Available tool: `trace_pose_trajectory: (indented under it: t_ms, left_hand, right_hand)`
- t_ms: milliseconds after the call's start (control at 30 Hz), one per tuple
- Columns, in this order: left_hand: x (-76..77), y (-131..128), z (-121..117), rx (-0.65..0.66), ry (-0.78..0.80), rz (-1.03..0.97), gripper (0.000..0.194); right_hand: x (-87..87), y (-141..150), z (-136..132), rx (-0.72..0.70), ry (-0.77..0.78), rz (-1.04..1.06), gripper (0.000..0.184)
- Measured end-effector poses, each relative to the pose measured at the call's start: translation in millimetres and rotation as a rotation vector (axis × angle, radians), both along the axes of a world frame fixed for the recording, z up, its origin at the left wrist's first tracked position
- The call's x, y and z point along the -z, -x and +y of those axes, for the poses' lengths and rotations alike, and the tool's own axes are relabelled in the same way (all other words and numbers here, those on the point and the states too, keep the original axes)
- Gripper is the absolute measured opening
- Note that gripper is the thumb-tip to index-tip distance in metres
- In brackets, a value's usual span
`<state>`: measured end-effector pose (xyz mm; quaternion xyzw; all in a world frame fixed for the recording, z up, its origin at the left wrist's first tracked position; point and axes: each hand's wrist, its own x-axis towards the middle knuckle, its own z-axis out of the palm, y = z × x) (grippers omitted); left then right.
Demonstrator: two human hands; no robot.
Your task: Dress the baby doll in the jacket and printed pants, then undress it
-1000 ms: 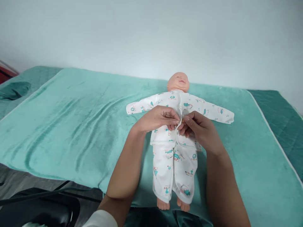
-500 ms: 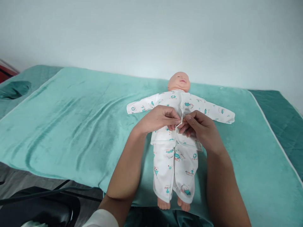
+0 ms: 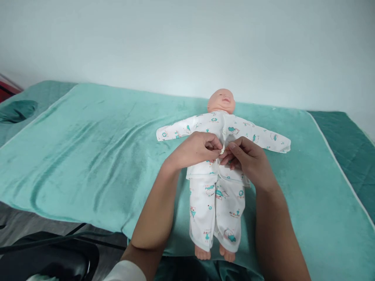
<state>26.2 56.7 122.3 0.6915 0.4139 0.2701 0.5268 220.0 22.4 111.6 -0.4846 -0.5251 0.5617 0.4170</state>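
A baby doll (image 3: pixel 222 100) lies on its back, arms spread wide, dressed in a white printed shirt (image 3: pixel 202 169) and matching trousers (image 3: pixel 202 210). At the middle of its chest, my left hand (image 3: pixel 202 147) pinches the front edge of the shirt. Close against it, my right hand (image 3: pixel 246 157) is closed on the other side of the same opening, thumb and forefinger together. A small pale bit of the edge, perhaps a button, shows between the fingertips; its detail is too small to tell. The doll's bare feet stick out of the trouser legs.
A green velvety cover (image 3: pixel 88 156) with folds lies over the bed, against a pale wall (image 3: pixel 175 43). A face hole (image 3: pixel 17 111) is at the bed's left end. Below left, a black chair (image 3: pixel 52 255) stands on the grey floor.
The fingers of my left hand have shifted slightly at the shirt's front edge, and the edge is bent differently between my fingertips. The doll lies as before.
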Motion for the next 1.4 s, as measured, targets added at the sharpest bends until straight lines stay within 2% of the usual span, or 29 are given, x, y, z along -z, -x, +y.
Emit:
trace_pose_trajectory:
  t_ms: [333,500,667,833,1033,1200,1400]
  left_hand:
    - [1.0,1,1,0.003,-0.035,-0.018,0.010]
    - [4.6,1,4,0.013,0.035,-0.082,0.011]
    - [5.3,0,6,0.021,0.096,-0.225,0.022]
    - [5.2,2,6,0.088,0.133,-0.253,0.022]
    - [4.2,7,6,0.158,0.205,-0.238,0.021]
    - [-0.2,8,6,0.199,0.231,-0.137,0.018]
    - [-1.6,11,6,0.119,0.178,-0.093,0.019]
  right_hand:
    - [2.3,-1,0,-0.006,-0.004,0.021,0.032]
    - [3.6,-2,0,-0.020,-0.007,0.021,0.031]
    - [2.7,-2,0,-0.027,-0.005,0.014,0.032]
    - [0.8,-1,0,-0.025,0.001,0.007,0.032]
    - [1.2,-1,0,-0.038,-0.014,-0.011,0.033]
    - [0.1,-2,-1,-0.056,-0.038,-0.036,0.034]
    - [1.9,-3,-1,-0.001,-0.087,0.015,0.029]
